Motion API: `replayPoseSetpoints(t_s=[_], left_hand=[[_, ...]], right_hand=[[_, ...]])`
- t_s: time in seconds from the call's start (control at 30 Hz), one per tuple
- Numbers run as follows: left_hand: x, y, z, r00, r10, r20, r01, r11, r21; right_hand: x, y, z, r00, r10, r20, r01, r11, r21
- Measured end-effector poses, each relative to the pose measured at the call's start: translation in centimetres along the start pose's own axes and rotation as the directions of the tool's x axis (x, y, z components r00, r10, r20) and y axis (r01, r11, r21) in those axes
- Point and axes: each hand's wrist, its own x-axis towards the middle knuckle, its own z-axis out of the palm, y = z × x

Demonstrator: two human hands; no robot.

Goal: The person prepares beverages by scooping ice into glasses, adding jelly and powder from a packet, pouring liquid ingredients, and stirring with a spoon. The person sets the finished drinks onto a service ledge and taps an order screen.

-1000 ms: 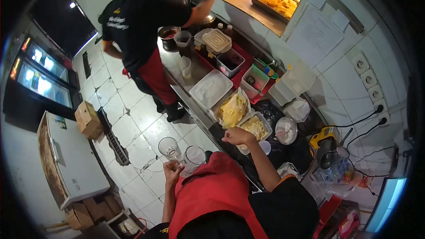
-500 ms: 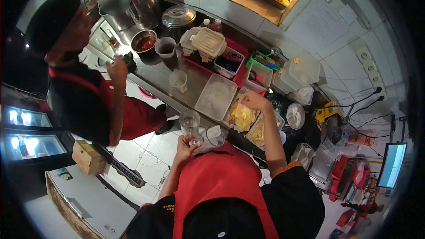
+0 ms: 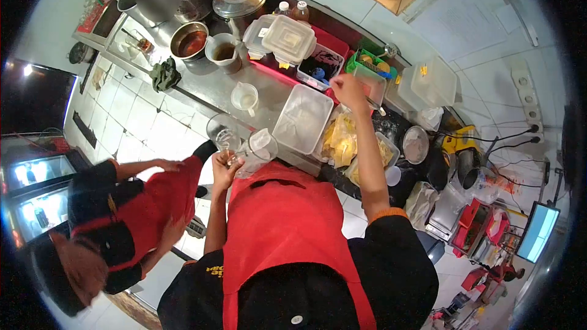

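Note:
Two clear drinking glasses are in my left hand [image 3: 226, 170], its fingers wrapped around their lower ends beside the counter edge. One glass [image 3: 224, 133] points up and left. The other glass [image 3: 262, 145] leans right, with something whitish showing in it. Over at the back, my right hand [image 3: 350, 93] is beside a clear tub with dark contents [image 3: 313, 66], where a blue piece [image 3: 319, 74] shows. Its fingers are closed together, and what they hold is too small to tell. Below that hand lies a plastic bag of yellow pieces [image 3: 340, 140].
A clear rectangular tub [image 3: 301, 121] and a plastic measuring jug [image 3: 244, 98] stand on the counter. Lidded containers [image 3: 287, 40], a steel pan [image 3: 189, 41] and a lidded pot [image 3: 238, 3] are farther back. A co-worker [image 3: 125, 220] in a red apron is at my left.
My right hand has moved from the yellow bag up to the dark-filled tub. The glasses remain in my left hand. The co-worker has moved from the counter's left end back toward the fridges.

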Motion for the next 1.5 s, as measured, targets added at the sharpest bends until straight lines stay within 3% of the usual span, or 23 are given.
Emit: replayPoseSetpoints(t_s=[0.1,0.13,0.2,0.33,0.4,0.53,0.6,0.67,0.73,0.77,0.83,1.0,1.1,1.17,1.23,1.37,1.43,1.5], left_hand=[[0.6,0.4,-1.0,1.000,0.018,-0.017,-0.017,0.999,0.027],[0.7,0.5,-1.0,0.999,0.005,-0.043,-0.004,1.000,0.021],[1.3,0.4,-0.9,0.996,-0.016,-0.084,0.015,1.000,-0.009],[2.8,-1.5,-1.4,0.995,-0.083,-0.061,0.077,0.992,-0.099],[4.2,-0.3,-1.0,0.985,-0.173,-0.012,0.170,0.973,-0.154],[9.1,-0.1,-1.8,0.977,-0.098,0.192,0.120,0.987,-0.110],[11.3,1.6,-2.1,0.916,-0.032,0.400,0.086,0.989,-0.118],[13.2,2.6,-2.0,0.913,-0.082,0.400,0.125,0.989,-0.082],[14.9,2.6,-2.4,0.898,-0.044,0.438,0.089,0.993,-0.083],[15.7,2.7,-2.6,0.890,-0.047,0.453,0.095,0.992,-0.085],[17.2,3.0,-2.8,0.886,-0.022,0.463,0.077,0.992,-0.099],[20.4,2.3,-3.5,0.853,-0.005,0.521,0.059,0.995,-0.086],[21.7,1.9,-3.6,0.838,-0.023,0.546,0.083,0.993,-0.086],[22.4,1.6,-3.5,0.819,-0.030,0.573,0.085,0.994,-0.070],[22.5,1.5,-2.9,0.878,-0.044,0.477,0.143,0.974,-0.174],[23.3,0.9,-2.7,0.861,-0.107,0.496,0.198,0.971,-0.135],[23.9,0.4,-2.5,0.835,-0.067,0.546,0.159,0.980,-0.123],[24.2,0.3,-2.1,0.824,-0.064,0.564,0.132,0.988,-0.080]], right_hand=[[5.8,0.0,3.2,0.998,0.003,-0.069,-0.026,0.940,-0.341],[7.2,0.6,4.2,0.997,-0.077,-0.004,0.066,0.885,-0.461],[9.0,0.8,5.9,0.997,0.031,0.077,0.020,0.811,-0.584],[10.7,1.5,7.2,0.998,0.055,0.008,-0.037,0.765,-0.642],[10.6,1.0,6.7,0.992,0.109,0.067,-0.024,0.668,-0.744],[11.0,1.1,7.3,0.962,0.245,0.120,-0.083,0.681,-0.727],[11.5,0.6,7.0,0.950,0.292,0.113,-0.119,0.670,-0.733],[12.1,-0.1,6.6,0.934,0.343,0.098,-0.163,0.655,-0.738],[12.5,-0.6,6.7,0.873,0.484,-0.057,-0.386,0.615,-0.687],[12.6,-0.6,6.8,0.865,0.497,-0.064,-0.400,0.606,-0.687],[13.0,-0.7,6.9,0.811,0.567,-0.146,-0.558,0.674,-0.484],[12.6,0.0,9.3,0.761,0.630,-0.156,-0.643,0.703,-0.304],[12.2,0.1,9.0,0.887,0.452,-0.093,-0.450,0.804,-0.387],[12.0,0.2,8.7,0.887,0.452,-0.092,-0.451,0.807,-0.382],[11.7,1.2,9.1,0.893,0.448,-0.037,-0.423,0.811,-0.404],[11.3,2.5,7.6,0.917,0.397,-0.019,-0.375,0.847,-0.377],[10.5,3.3,6.9,0.901,0.393,0.182,-0.343,0.905,-0.252],[9.2,2.9,5.9,0.902,0.387,0.192,-0.347,0.914,-0.208]])
